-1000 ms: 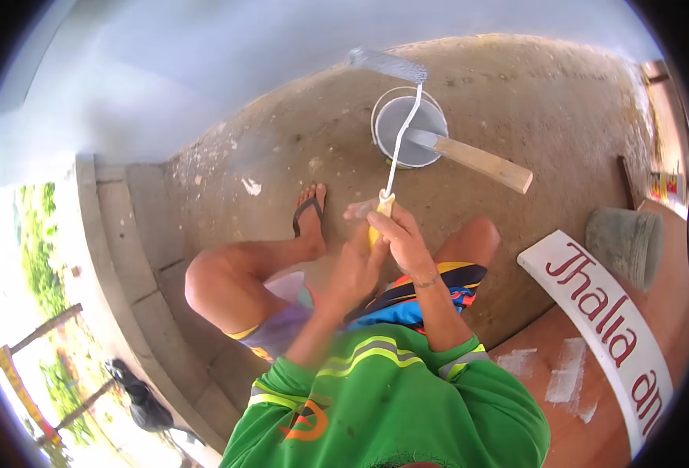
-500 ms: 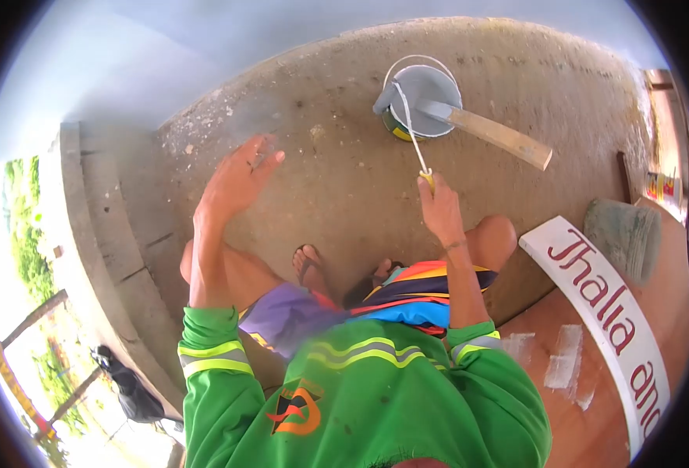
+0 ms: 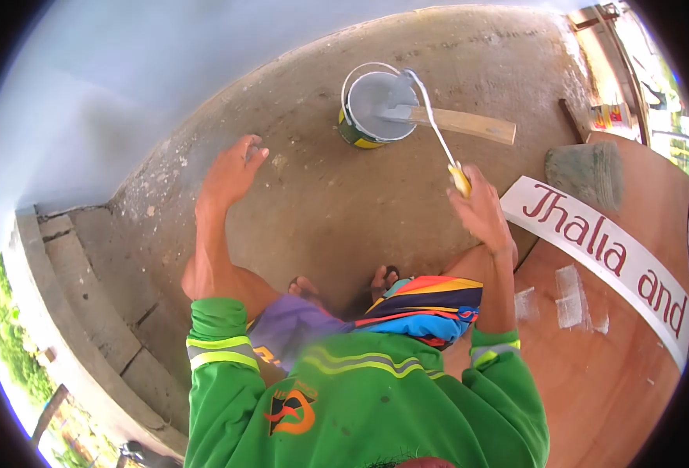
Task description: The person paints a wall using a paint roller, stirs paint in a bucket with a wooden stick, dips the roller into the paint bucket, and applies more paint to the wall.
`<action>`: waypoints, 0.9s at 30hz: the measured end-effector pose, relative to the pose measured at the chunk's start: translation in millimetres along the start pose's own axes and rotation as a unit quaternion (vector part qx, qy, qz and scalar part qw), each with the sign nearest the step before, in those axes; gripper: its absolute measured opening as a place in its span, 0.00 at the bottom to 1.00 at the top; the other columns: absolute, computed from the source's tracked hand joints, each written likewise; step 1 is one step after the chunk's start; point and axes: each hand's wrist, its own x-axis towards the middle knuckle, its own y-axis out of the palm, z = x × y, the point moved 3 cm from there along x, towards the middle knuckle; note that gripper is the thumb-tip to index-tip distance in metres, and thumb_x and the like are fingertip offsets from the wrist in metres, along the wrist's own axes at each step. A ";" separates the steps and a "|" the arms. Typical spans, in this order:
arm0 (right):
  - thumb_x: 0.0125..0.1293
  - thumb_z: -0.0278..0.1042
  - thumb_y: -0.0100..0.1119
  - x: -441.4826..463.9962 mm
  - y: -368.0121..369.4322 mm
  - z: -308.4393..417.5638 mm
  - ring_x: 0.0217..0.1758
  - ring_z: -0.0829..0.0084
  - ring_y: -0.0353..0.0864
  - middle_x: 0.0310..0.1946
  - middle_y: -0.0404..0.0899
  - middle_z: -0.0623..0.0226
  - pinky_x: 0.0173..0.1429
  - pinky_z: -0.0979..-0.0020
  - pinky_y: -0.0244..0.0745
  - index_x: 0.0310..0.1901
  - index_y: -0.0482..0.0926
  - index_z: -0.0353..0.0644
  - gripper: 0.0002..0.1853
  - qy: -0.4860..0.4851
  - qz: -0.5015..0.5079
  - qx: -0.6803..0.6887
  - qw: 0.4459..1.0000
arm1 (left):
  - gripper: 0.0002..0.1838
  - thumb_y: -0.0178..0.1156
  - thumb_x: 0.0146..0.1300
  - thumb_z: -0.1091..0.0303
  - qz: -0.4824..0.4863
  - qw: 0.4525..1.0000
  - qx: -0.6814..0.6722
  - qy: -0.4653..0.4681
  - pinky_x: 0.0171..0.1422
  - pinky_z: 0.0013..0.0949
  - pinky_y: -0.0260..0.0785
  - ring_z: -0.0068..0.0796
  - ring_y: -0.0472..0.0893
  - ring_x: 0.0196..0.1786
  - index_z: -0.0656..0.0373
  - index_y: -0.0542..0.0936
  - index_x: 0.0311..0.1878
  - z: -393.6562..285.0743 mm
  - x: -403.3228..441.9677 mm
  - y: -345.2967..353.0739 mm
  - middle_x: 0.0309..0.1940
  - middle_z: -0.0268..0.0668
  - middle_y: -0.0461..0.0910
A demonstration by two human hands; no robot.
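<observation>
In my right hand is the yellow handle of a paint roller, with its thin white frame reaching up to the bucket. The grey roller end lies at the bucket's right back rim; whether it touches the paint I cannot tell. The bucket holds grey paint and has a raised wire handle. A flat wooden stick leans in it, its wet end in the paint and its dry end past the right rim. My left hand is raised over the floor to the left, fingers loosely bent and thumb apart, holding nothing.
A white lettered strip lies on a brown board at the right, near a worn grey-green block-like object. A painted wall rises ahead. Concrete steps run along the left. A white tub stands far right.
The roller has swung from the bucket's left side to its right back rim, and my right hand has moved right. The view has shifted. My left hand stays raised.
</observation>
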 end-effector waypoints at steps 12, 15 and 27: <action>0.61 0.42 0.58 142.1 -29.6 40.5 0.31 0.48 0.84 0.24 0.84 0.49 0.41 0.51 0.78 0.30 0.83 0.29 0.19 0.067 0.164 -0.184 0.967 | 0.27 0.56 0.74 0.49 0.016 0.999 0.015 -0.031 0.64 0.47 0.72 0.52 0.81 0.61 0.58 0.75 0.67 9.3 0.6 -12.6 0.61 0.53 0.81; 0.60 0.41 0.57 190.1 -12.2 30.1 0.17 0.53 0.79 0.18 0.81 0.53 0.29 0.52 0.75 0.27 0.81 0.30 0.18 -0.048 0.205 -0.233 0.949 | 0.28 0.56 0.74 0.48 0.005 0.999 0.031 -0.042 0.65 0.49 0.71 0.53 0.80 0.62 0.57 0.74 0.68 -0.6 -5.4 -17.8 0.60 0.52 0.81; 0.60 0.35 0.55 205.6 -24.5 80.8 0.15 0.63 0.76 0.22 0.83 0.50 0.23 0.58 0.72 0.26 0.82 0.29 0.16 0.034 0.197 -0.314 0.928 | 0.28 0.56 0.73 0.48 0.016 0.998 0.053 -0.040 0.66 0.53 0.71 0.57 0.79 0.62 0.56 0.74 0.68 -20.5 -18.9 -18.8 0.59 0.53 0.81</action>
